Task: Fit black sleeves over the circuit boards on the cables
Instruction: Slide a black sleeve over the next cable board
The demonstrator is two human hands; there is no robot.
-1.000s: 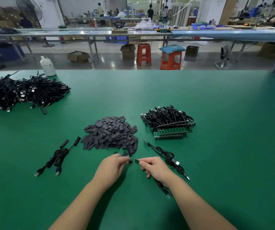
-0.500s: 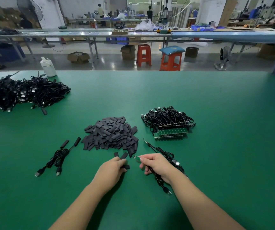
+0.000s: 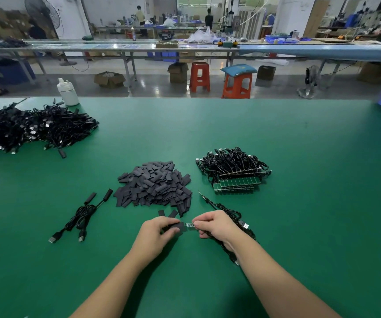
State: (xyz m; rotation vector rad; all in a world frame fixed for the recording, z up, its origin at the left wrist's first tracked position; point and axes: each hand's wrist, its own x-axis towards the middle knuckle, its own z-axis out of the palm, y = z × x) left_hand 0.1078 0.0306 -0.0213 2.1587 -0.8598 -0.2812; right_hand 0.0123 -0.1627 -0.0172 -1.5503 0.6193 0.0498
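Note:
My left hand [image 3: 159, 232] pinches a black sleeve [image 3: 178, 226] low over the green table. Its open end meets the small green circuit board [image 3: 190, 225], which my right hand [image 3: 214, 224] pinches together with its black cable [image 3: 231, 214]. The cable trails under my right wrist. A heap of loose black sleeves [image 3: 154, 183] lies just beyond my hands. To its right sits a bundle of cables with bare green boards [image 3: 235, 173]. Two sleeved cables [image 3: 82, 214] lie to the left.
A large pile of black cables [image 3: 24, 127] covers the far left of the table, with a white bottle [image 3: 68, 91] behind it. Two stray sleeves [image 3: 167, 213] lie just beyond my left hand. Red stools and other workbenches stand past the table's far edge.
My left hand dipped to the table and came back holding a sleeve. Both hands have closed together, so the sleeve's end now meets the board.

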